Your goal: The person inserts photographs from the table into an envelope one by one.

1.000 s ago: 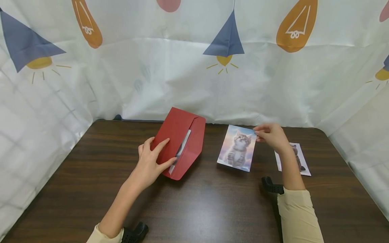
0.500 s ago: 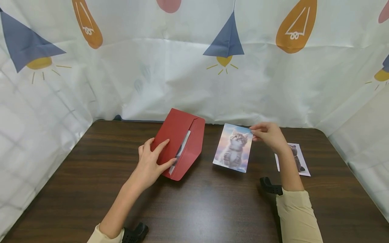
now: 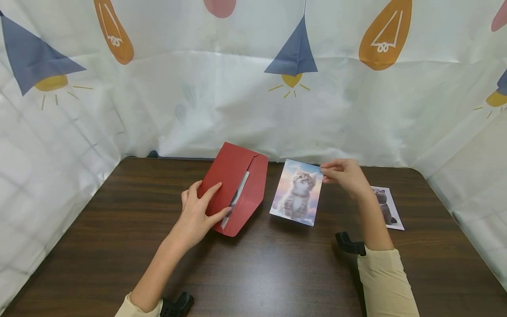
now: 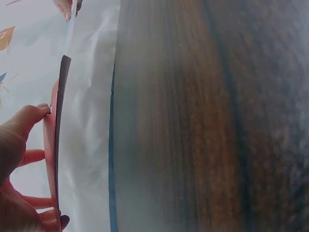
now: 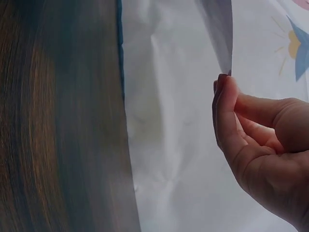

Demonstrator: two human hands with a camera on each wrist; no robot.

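A red envelope [image 3: 224, 176] is held tilted above the left-middle of the table by my left hand [image 3: 198, 211]. Its flap [image 3: 249, 198] hangs unfolded to the right, and a whitish card edge [image 3: 240, 187] shows in the opening. In the left wrist view the thumb [image 4: 29, 118] presses near the envelope's opening, with fingers curled at its other edge. To the right, my right hand [image 3: 344, 176] pinches the upper right corner of a kitten picture card [image 3: 299, 191], raised off the table. The right wrist view shows the thumb and fingers [image 5: 229, 96] closed on that card's corner.
A second card with a dark animal [image 3: 390, 211] lies on the brown wooden table [image 3: 257, 273] at right, partly behind the right forearm. A white curtain [image 3: 222, 101] with lamp prints stands along the table's back edge. Black straps [image 3: 350, 244] sit at both wrists.
My right hand has moved left with the kitten card, nearer to the envelope. My left hand and the red envelope stay almost in place.
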